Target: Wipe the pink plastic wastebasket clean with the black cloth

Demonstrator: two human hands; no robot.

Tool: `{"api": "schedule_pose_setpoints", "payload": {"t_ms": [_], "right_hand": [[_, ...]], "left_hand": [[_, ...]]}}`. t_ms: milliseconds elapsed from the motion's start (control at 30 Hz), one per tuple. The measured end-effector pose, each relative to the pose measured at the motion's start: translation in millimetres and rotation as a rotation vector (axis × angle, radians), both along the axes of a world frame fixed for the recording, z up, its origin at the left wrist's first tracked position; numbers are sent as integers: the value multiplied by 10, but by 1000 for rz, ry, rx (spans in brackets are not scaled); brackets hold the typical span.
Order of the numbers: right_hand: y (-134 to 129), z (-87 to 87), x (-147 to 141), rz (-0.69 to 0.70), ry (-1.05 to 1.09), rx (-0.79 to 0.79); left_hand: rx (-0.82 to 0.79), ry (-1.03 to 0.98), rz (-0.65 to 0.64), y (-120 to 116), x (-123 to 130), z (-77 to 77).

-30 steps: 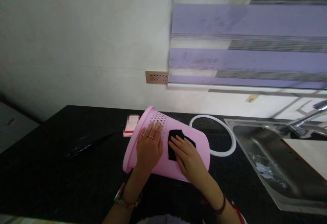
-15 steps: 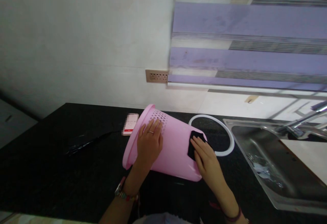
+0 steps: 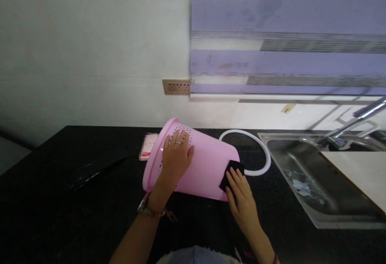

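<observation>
A pink plastic waste bin point(image 3: 208, 159) lies on its side on the black countertop, its rim to the left and its narrower base to the right. My left hand point(image 3: 176, 155) rests flat over the perforated band near the rim, fingers spread. Against the bin's lower right side, my right hand point(image 3: 243, 193) presses a black cloth point(image 3: 233, 165) under its fingers. Behind the base, a white ring point(image 3: 267, 150) lies on the counter, partly hidden by the bin.
A phone point(image 3: 147, 145) lies beside the rim. Farther left is a thin strip of black plastic point(image 3: 99, 172). To the right are a steel sink point(image 3: 301, 167), a faucet point(image 3: 346, 133) and a white board point(image 3: 358, 175). Wall sockets point(image 3: 177, 87) and a striped blind point(image 3: 271, 15) are behind.
My right hand has slid the cloth down the bin's side, toward me. The bin has rolled or tilted slightly at most; my left hand stays on it. The camera view has shifted a little.
</observation>
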State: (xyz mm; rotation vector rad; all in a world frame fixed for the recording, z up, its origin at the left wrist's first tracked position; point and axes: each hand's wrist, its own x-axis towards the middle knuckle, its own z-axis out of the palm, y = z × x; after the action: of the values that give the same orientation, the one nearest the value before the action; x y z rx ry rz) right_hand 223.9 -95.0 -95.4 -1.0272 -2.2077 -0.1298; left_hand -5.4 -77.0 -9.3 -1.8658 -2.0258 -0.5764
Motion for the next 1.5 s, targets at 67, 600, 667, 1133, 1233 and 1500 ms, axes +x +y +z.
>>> {"api": "schedule_pose_setpoints", "payload": {"t_ms": [67, 600, 667, 1133, 1233, 1500], "right_hand": [[-24, -28, 0, 4, -8, -2], [611, 151, -51, 25, 98, -232], [773, 202, -57, 34, 102, -277], [379, -110, -186, -26, 189, -96], [206, -193, -235, -78, 197, -78], [90, -239, -190, -100, 250, -104]], "left_hand": [[-2, -5, -18, 128, -24, 9], [-212, 102, -78, 911, -127, 188], [-248, 118, -71, 994, -120, 200], [-332, 139, -56, 1187, -89, 227], [-338, 150, -69, 1178, -95, 221], [-377, 209, -60, 1151, -110, 250]]}}
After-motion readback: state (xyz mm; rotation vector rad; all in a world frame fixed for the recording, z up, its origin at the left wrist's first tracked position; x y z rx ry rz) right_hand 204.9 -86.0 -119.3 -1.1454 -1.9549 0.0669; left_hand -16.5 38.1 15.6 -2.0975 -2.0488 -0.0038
